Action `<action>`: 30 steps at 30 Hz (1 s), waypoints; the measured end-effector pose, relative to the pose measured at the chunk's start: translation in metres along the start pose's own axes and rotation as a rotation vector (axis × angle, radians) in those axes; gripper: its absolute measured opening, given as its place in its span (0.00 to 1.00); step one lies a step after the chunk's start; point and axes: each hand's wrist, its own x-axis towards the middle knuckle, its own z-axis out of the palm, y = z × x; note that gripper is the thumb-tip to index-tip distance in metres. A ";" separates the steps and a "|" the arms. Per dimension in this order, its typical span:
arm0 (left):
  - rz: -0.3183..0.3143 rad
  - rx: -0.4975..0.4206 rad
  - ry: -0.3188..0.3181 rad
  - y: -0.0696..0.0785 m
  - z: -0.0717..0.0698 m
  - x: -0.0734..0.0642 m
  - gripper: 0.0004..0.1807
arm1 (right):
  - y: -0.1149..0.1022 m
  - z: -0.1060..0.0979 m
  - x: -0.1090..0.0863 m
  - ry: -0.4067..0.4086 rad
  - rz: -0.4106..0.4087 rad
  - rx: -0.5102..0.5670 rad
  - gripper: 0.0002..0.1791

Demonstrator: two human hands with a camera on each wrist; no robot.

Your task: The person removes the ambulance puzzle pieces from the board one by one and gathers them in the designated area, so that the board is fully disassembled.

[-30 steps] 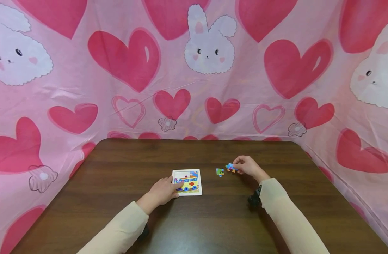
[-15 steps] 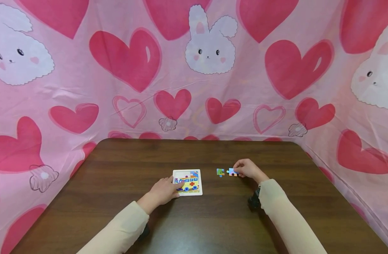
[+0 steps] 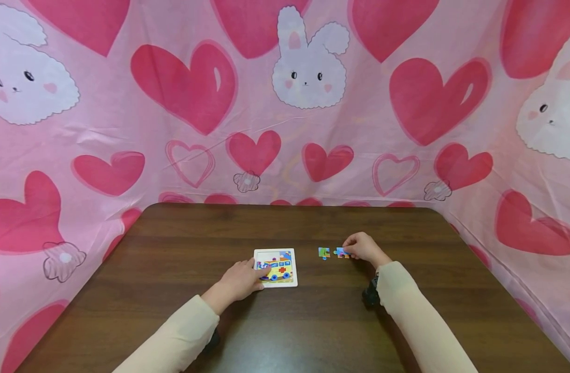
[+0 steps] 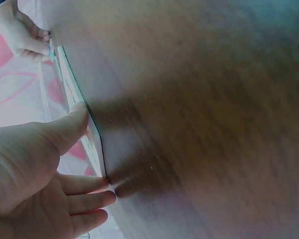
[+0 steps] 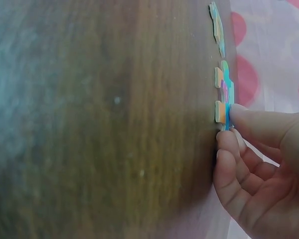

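My left hand (image 3: 240, 280) rests at the left side of a white-framed jigsaw puzzle (image 3: 295, 274) showing a yellow ambulance. Its index finger lies over the picture, and in the left wrist view the thumb touches the frame's edge (image 4: 95, 144) while the other fingers extend fairly straight by the corner. A bare patch shows at the picture's upper left. To the right, my right hand (image 3: 365, 247) pinches a blue jigsaw piece (image 5: 225, 92) between thumb and fingers, low at the tabletop. Just left of that piece lies a second, green jigsaw piece (image 3: 324, 253).
Everything lies on a dark brown wooden table (image 3: 285, 326), whose far edge meets a pink cloth (image 3: 196, 171) printed with hearts and rabbits. The cloth also runs along both sides. Dark wrist-worn devices show under both cream sleeves (image 3: 398, 290).
My right hand has brought the blue piece a little nearer me, level with and beside the green piece, and turned it slightly. The left hand and the framed puzzle stay put.
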 end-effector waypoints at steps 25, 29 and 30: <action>-0.005 -0.016 -0.009 -0.003 0.002 0.000 0.25 | -0.002 -0.001 -0.003 0.008 0.008 -0.016 0.05; -0.009 -0.022 -0.007 -0.003 0.002 0.000 0.25 | -0.006 -0.004 -0.002 0.021 -0.008 -0.009 0.06; -0.009 -0.023 -0.006 -0.003 0.002 0.000 0.25 | -0.009 -0.005 -0.002 0.025 -0.016 -0.006 0.07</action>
